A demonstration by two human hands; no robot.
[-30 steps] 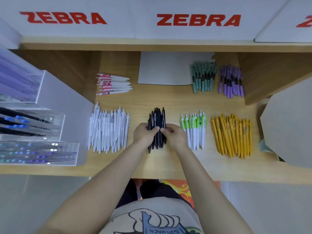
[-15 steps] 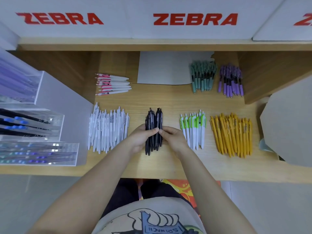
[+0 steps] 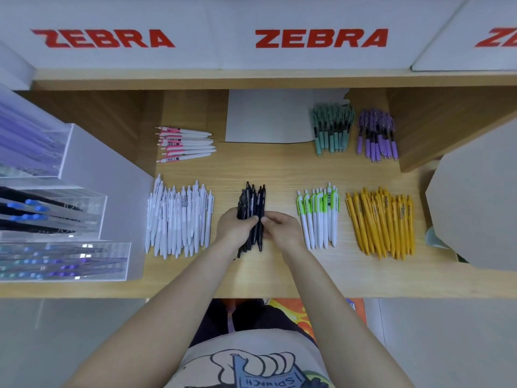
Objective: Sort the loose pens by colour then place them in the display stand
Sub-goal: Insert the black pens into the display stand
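The black pens [image 3: 251, 214] are bunched together in the middle of the tabletop [image 3: 279, 270]. The left hand [image 3: 235, 229] and the right hand [image 3: 281, 229] both hold the bunch, squeezed in from each side. Sorting looks done, so this is likely the gathering step. Next the bunch must go left of the black pens to the display stand [image 3: 56, 219]. The white pens [image 3: 179, 217] lie between, so the hands should lift over them.

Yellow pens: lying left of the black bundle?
No, the yellow pens lie at the far right of the desk, beyond the green-and-white pens, right of the black pens.
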